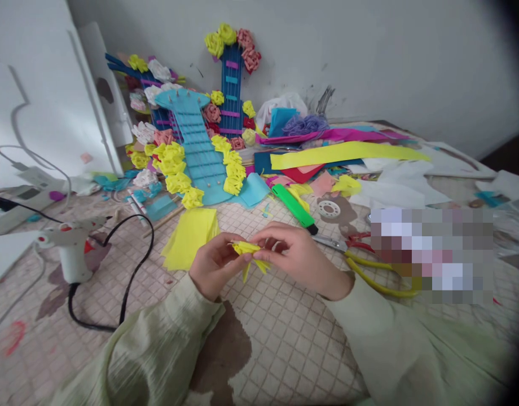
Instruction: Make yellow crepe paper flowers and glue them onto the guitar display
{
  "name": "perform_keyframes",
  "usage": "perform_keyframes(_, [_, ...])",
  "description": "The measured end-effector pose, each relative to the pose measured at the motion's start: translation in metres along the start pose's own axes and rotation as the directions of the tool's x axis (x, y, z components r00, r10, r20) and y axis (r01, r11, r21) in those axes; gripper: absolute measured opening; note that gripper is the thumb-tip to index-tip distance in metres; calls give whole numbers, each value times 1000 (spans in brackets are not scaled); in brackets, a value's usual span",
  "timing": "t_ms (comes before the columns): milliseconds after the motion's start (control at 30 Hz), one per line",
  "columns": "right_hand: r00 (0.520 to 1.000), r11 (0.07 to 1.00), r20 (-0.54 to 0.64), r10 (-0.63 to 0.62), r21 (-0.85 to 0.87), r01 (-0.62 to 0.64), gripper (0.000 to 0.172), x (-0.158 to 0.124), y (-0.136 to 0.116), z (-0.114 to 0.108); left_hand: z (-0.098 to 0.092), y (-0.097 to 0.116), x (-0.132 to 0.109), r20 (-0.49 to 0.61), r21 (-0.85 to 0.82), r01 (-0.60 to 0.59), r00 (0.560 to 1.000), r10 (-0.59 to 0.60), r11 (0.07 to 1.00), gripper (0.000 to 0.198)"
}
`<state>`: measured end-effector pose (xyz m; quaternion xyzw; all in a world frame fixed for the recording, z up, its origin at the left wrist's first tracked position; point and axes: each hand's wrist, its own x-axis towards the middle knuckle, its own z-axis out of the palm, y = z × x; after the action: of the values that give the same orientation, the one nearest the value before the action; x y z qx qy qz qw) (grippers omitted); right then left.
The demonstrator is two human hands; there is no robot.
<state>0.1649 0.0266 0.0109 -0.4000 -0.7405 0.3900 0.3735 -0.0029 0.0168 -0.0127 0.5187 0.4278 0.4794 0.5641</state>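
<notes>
Yellow paper bunch (246,247) sits just below the frame's centre between the right hand (297,249), pinching its right edge, and the left hand (215,265), pinching its left side with the thumb (238,263) across its front; narrow strips (245,274) hang below the grip.

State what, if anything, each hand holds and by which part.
Left hand and right hand hold one gathered yellow paper piece, by its left and right sides respectively.

I stood by a craft workspace: glue gun (75,248), yellow paper (189,239), green cutter (292,205) and flower-trimmed model instruments (204,149) crowded the table (293,338).
</notes>
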Motion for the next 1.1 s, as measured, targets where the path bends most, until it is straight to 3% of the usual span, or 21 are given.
perform_keyframes(433, [999,999,-46,-14,-36,12,15,0,5,-3,-7,-2,6,-186,-137,62,979,-87,989,29])
perform_keyframes(833, [986,988,-100,-133,-88,125,16,0,7,0,-8,-1,8,-193,-80,-13,981,-3,997,26])
perform_keyframes(1100, [976,981,-129,-174,-114,160,18,-3,6,5,-5,-1,7,-183,-53,17,983,-26,998,26])
